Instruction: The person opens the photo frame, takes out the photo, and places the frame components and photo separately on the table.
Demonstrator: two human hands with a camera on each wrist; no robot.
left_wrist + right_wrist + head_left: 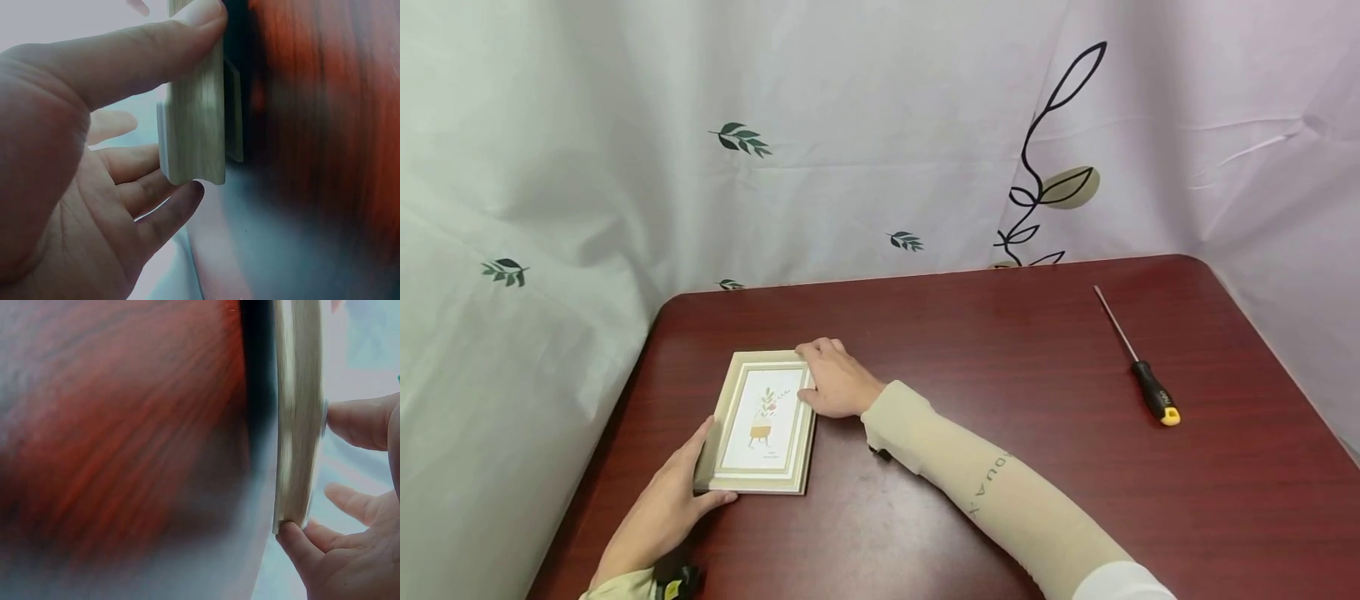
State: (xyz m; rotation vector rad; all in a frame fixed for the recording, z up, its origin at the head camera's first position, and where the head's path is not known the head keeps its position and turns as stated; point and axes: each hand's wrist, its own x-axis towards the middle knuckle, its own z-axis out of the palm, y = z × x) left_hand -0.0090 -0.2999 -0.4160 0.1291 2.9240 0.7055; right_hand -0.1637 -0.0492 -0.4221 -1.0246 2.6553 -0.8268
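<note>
A cream picture frame [800, 461] with a plant print lies face up on the left part of the table. My left hand [662, 508] grips its near left corner, thumb on the near edge and fingers along the left side. At the far right corner my right hand [838, 383] holds the frame, fingertips over the far edge and thumb at the right side of the front. In the left wrist view, a thin flat piece [234, 112] juts from the frame's underside, facing the table. The right wrist view shows the frame's side edge [299, 425], a fingertip at its end.
A screwdriver [1150, 387] with a black and yellow handle lies on the right side of the dark red table [970, 358]. A white curtain [850, 100] with leaf patterns hangs behind the table and along its sides.
</note>
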